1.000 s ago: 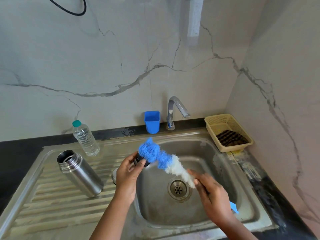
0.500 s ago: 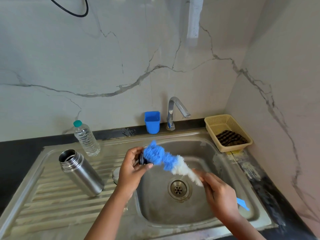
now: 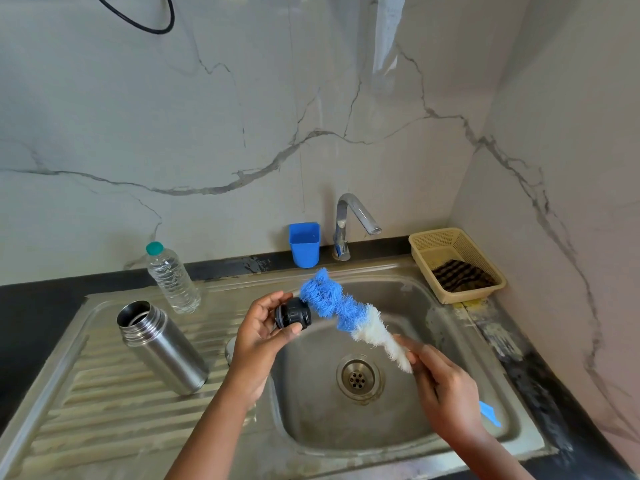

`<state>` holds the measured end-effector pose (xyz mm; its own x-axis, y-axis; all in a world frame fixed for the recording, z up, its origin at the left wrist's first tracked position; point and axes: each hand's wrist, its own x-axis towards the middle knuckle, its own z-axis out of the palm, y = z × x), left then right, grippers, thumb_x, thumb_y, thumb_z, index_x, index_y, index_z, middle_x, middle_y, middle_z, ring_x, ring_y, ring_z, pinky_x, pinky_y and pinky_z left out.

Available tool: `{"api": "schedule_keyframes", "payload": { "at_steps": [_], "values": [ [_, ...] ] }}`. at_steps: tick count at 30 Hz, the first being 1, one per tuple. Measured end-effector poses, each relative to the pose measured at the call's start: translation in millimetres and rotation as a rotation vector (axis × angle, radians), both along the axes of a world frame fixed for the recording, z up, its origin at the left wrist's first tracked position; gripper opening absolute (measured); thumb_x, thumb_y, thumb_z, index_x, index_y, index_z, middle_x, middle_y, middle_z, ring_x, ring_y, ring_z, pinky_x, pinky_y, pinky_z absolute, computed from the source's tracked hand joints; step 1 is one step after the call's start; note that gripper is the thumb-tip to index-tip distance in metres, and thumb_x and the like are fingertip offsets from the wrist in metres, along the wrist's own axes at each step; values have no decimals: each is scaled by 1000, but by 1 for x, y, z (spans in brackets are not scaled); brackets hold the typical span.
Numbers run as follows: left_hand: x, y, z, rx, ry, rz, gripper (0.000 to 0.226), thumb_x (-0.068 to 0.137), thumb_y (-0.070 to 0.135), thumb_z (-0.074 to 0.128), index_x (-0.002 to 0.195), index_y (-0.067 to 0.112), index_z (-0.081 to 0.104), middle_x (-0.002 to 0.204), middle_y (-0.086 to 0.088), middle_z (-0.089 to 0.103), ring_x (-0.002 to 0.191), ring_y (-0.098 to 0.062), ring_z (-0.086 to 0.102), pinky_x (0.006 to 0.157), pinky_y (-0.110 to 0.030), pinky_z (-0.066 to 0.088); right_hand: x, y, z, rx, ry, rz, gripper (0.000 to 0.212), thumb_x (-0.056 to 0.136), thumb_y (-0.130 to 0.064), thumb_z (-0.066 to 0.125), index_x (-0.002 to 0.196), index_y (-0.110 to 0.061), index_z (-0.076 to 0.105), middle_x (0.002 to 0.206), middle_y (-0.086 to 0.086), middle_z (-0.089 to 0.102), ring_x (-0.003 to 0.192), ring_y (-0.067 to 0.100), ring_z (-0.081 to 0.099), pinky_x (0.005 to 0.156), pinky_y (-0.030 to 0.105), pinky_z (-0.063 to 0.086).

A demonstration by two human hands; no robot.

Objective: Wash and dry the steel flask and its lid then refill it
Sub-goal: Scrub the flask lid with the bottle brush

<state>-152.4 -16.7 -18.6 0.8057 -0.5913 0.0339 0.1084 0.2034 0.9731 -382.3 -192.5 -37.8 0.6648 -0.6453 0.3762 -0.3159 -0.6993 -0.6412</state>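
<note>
Left hand (image 3: pixel 261 336) pinches black lid (image 3: pixel 293 313) over sink (image 3: pixel 408 292) basin so drips fall in. Right hand (image 3: pixel 445 393) grips bottle brush (image 3: pixel 341 311), bristles touching lid to scrub. Open steel flask (image 3: pixel 162 346) stands left of sink basin on drainboard, awaiting its turn.

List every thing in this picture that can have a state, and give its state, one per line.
Steel flask: open, upright on the drainboard.
Lid: off the flask, held by left hand.
Bottle brush: gripped by right hand, bristles at lid.
Water bottle: capped.
Tap: no water running.
</note>
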Motion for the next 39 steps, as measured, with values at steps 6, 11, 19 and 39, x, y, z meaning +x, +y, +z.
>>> {"api": "schedule_keyframes", "payload": {
  "at_steps": [6, 11, 19, 39],
  "values": [
    [1, 2, 1, 14, -33, -96, 64, 68, -6, 76, 126, 13, 55, 128, -3, 66, 122, -19, 60, 95, -26, 52, 2, 0, -5, 36, -4, 18, 38, 97, -23, 57, 123, -51, 57, 110, -31, 64, 87, -2, 66, 63, 30, 56],
    [6, -1, 3, 8, -6, -34, 57, 72, -10, 74, 122, 13, 59, 122, 0, 69, 117, -16, 63, 92, -26, 54, -5, -5, -11, 16, -33, 71, 38, 96, -21, 53, 122, -47, 61, 109, -27, 66, 91, 0, 68, 66, 30, 56],
    [-10, -17, 0, 27, 10, -116, 60, 76, -14, 72, 127, 16, 58, 121, 0, 70, 118, -19, 64, 91, -24, 53, 12, 7, -7, 11, 21, -92, 38, 90, -28, 46, 117, -54, 54, 100, -23, 66, 79, 9, 65, 51, 35, 55],
    [-17, -27, 1, -245, 482, 147, 45, 91, 36, 53, 124, 5, 58, 118, -15, 71, 109, -22, 69, 85, -29, 59, 1, 36, -14, 172, -46, 8, 31, 94, -47, 56, 124, -55, 55, 98, -22, 64, 81, 1, 64, 69, 15, 50]
  ]
}}
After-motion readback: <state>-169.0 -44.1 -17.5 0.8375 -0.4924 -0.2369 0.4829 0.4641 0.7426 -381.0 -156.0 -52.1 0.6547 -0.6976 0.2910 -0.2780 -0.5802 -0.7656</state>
